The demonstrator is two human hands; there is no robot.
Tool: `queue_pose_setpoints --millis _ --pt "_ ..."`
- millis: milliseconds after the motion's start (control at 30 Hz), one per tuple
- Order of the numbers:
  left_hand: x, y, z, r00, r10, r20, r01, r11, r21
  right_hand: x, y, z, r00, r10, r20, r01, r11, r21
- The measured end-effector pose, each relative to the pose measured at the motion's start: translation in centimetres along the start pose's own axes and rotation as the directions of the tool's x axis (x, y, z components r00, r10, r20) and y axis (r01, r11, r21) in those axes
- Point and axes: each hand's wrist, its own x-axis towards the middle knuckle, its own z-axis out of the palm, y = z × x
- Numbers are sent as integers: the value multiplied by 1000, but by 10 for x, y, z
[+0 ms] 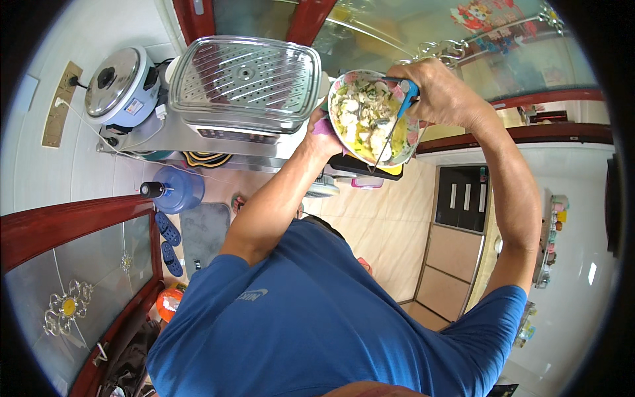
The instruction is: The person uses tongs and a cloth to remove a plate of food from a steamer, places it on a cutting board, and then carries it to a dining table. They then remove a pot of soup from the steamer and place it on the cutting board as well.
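Note:
A floral-patterned bowl (412,141) holds pale chunks of food with chopped greens in yellowish liquid. My right hand (439,94) grips the blue handle of a wire bowl clamp (408,97), whose metal arms reach across the bowl and over its rim. At the bowl's near left side is my left hand (325,136), with a purple cloth (323,126) between it and the bowl; its fingertips are partly hidden. Just left of the bowl stands an electric steamer (238,131) under a clear, ridged lid (245,74).
A rice cooker (136,106) sits left of the steamer on a metal counter (173,141), with cords to a wall socket (62,104). Below are a blue water jug (183,191), blue slippers (167,229) and a grey mat (204,233). Black drawers (459,198) stand at right. Glass panels rise behind the bowl.

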Motion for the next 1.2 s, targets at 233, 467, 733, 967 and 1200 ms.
queue_pose_setpoints --millis 233,467,733,967,1200 --pt "50 -30 -48 998 -60 10 60 998 6 -45 33 6 997 -70 -12 70 997 43" --pt "76 -73 -93 974 217 63 -203 721 662 -67 50 11 986 -139 -92 142 990 18" --pt "46 -89 -46 997 -49 -53 41 989 -143 -76 65 21 999 -36 -40 37 999 38" --pt "27 -58 -52 995 30 100 -58 954 295 -72 68 37 1000 -12 12 11 995 96" --pt "46 -41 -78 991 -44 -127 46 999 16 -65 50 37 998 -62 33 58 990 127"
